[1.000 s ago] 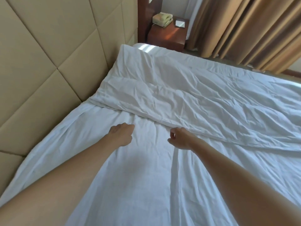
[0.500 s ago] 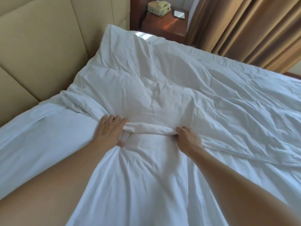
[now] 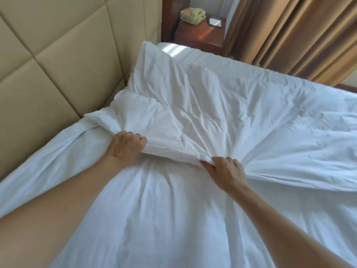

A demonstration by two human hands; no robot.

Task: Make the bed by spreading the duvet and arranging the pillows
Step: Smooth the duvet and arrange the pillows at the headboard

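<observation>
Left hand (image 3: 126, 146): fingers curled tight around the near edge of the duvet (image 3: 222, 113), knuckles up, thumb tucked under the fabric so I can't see it.
Right hand (image 3: 226, 172): pinching the same edge further along, thumb on the near side and the other fingers wrapped over the top, cloth bunched up between them.
Duvet: white and pretty wrinkled, spreading away from both sets of fingers toward the far side of the bed. The bit of edge between the two hands is pulled into a straight, slightly lifted fold. Creases fan out from each grip.
Duvet corner: past the left fingers, puffed up and touching the headboard (image 3: 58, 74).
Sheet (image 3: 164, 219): white, on the near side of the fingers, running under both forearms, with soft ridges leading up to the grips.
Headboard: tan padded panels, off to the left of the left hand.
Nightstand (image 3: 201, 36): dark wood, way beyond the fingers at the far end of the bed, with a pale phone (image 3: 192, 15) sitting on it.
Curtains (image 3: 299, 35): brown, far off past the right hand.
</observation>
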